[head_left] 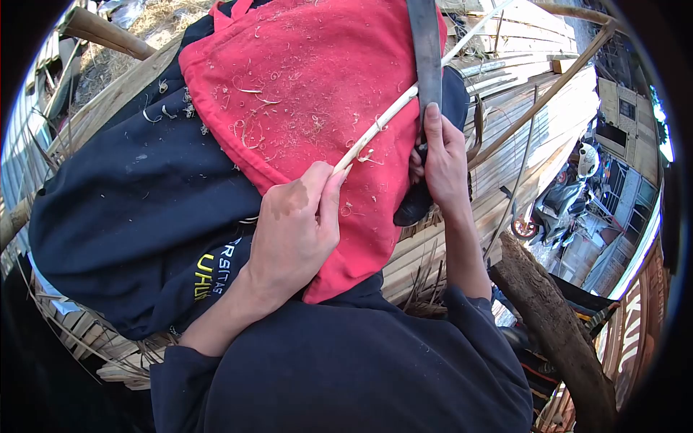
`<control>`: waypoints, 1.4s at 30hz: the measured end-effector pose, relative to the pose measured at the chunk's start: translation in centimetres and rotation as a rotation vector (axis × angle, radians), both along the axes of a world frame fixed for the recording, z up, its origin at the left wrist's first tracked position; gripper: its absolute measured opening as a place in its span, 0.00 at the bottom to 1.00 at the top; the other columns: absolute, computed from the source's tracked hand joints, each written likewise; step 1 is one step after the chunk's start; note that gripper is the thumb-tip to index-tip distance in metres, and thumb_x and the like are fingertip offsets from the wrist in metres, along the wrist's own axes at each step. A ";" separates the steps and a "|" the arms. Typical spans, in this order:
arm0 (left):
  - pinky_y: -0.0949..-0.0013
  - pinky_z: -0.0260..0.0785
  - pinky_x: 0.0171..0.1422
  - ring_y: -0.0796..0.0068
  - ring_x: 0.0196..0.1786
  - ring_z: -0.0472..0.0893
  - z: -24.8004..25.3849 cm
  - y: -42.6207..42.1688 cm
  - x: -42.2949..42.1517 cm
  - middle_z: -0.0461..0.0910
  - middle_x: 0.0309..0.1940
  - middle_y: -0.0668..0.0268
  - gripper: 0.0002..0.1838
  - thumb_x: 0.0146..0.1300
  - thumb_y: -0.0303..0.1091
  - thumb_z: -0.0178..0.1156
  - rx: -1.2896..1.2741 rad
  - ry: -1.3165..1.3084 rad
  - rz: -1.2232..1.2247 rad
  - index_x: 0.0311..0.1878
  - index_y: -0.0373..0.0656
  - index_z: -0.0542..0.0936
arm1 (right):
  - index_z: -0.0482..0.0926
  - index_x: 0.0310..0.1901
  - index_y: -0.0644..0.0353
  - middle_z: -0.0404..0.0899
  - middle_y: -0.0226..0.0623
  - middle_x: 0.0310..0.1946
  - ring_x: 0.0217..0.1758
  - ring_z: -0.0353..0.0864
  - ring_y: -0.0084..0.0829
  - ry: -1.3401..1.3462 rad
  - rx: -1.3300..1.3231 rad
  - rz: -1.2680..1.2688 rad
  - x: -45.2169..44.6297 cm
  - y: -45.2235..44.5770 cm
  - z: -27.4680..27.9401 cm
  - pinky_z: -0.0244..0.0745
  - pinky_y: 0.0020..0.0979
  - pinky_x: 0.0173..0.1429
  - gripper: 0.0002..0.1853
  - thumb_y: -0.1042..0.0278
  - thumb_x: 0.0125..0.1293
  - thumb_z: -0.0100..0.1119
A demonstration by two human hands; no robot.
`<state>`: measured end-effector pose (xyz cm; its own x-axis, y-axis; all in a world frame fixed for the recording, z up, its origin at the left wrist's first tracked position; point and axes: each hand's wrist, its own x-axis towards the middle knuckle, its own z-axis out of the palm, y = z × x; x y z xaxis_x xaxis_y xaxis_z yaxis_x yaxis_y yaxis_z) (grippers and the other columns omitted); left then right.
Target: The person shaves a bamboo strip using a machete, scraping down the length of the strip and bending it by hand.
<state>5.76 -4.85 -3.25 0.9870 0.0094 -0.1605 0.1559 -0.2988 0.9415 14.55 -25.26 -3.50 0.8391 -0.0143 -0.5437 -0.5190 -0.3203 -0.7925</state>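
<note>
My left hand (297, 224) is closed on a thin pale stick (374, 130), which slants up to the right over a red cloth (310, 79) on my lap. A long dark blade (426, 54) points upward and crosses the stick. Its dark handle (414, 205) is in my right hand (444, 162), with the thumb pressed along the base of the blade. Curly shavings lie scattered over the cloth. Part of the stick is hidden behind the blade and shows again beyond it.
Dark trousers (137, 195) with yellow lettering lie under the cloth. Split bamboo slats (534, 137) spread to the right, crossed by a brown pole (545, 97). A thick log (556, 317) stands at lower right. A parked motorbike (559, 198) is farther off.
</note>
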 end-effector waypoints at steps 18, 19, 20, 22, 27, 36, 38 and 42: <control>0.64 0.58 0.23 0.69 0.15 0.71 -0.2 -0.7 1.2 0.73 0.18 0.57 0.06 0.73 0.24 0.55 -0.002 -0.037 0.024 0.38 0.32 0.77 | 0.81 0.43 0.70 0.68 0.25 0.18 0.25 0.61 0.15 -0.199 -0.273 0.221 -0.6 1.0 0.6 0.60 0.26 0.29 0.23 0.51 0.78 0.54; 0.64 0.58 0.23 0.68 0.15 0.71 -0.3 -0.6 1.1 0.72 0.18 0.57 0.06 0.73 0.24 0.56 0.012 -0.043 0.024 0.38 0.32 0.77 | 0.80 0.41 0.69 0.68 0.25 0.18 0.25 0.61 0.15 -0.266 -0.269 0.271 -0.7 1.1 0.6 0.61 0.26 0.30 0.23 0.51 0.78 0.54; 0.63 0.58 0.23 0.67 0.15 0.71 -0.5 -0.6 1.0 0.72 0.18 0.56 0.06 0.73 0.24 0.56 0.026 -0.049 0.021 0.37 0.33 0.77 | 0.79 0.40 0.69 0.68 0.24 0.19 0.25 0.61 0.16 -0.333 -0.264 0.318 -0.8 1.2 0.5 0.61 0.27 0.30 0.24 0.50 0.79 0.54; 0.63 0.58 0.23 0.65 0.15 0.71 -0.5 -0.5 1.0 0.72 0.17 0.56 0.06 0.73 0.24 0.56 0.027 -0.054 0.014 0.37 0.33 0.77 | 0.79 0.39 0.70 0.69 0.25 0.20 0.26 0.63 0.17 -0.399 -0.294 0.349 -0.9 1.1 0.4 0.63 0.28 0.31 0.24 0.51 0.79 0.53; 0.62 0.58 0.23 0.63 0.15 0.71 -0.2 -0.8 1.2 0.71 0.17 0.54 0.06 0.72 0.24 0.56 0.044 -0.070 0.028 0.37 0.33 0.77 | 0.80 0.42 0.70 0.70 0.30 0.19 0.27 0.63 0.16 -0.278 -0.311 0.307 -0.5 1.2 0.7 0.63 0.28 0.30 0.22 0.53 0.79 0.54; 0.49 0.64 0.27 0.44 0.22 0.77 -0.1 -1.0 1.4 0.73 0.17 0.48 0.10 0.72 0.27 0.57 0.010 -0.010 0.000 0.33 0.34 0.73 | 0.78 0.37 0.69 0.68 0.25 0.19 0.26 0.62 0.15 -0.330 -0.250 0.334 -0.7 1.3 0.5 0.62 0.27 0.29 0.23 0.52 0.79 0.53; 0.49 0.64 0.27 0.44 0.23 0.77 -0.5 -1.0 1.4 0.73 0.17 0.47 0.10 0.72 0.27 0.57 -0.005 -0.025 0.023 0.32 0.34 0.72 | 0.78 0.36 0.68 0.68 0.23 0.20 0.26 0.63 0.15 -0.352 -0.268 0.419 -0.6 1.0 1.0 0.62 0.25 0.30 0.24 0.50 0.79 0.53; 0.63 0.62 0.25 0.65 0.17 0.74 -0.5 -1.0 1.4 0.76 0.20 0.55 0.07 0.73 0.25 0.55 0.005 -0.043 0.022 0.38 0.32 0.77 | 0.80 0.43 0.72 0.73 0.29 0.21 0.29 0.65 0.15 -0.046 -0.247 0.218 0.0 1.0 1.3 0.66 0.27 0.32 0.23 0.53 0.79 0.54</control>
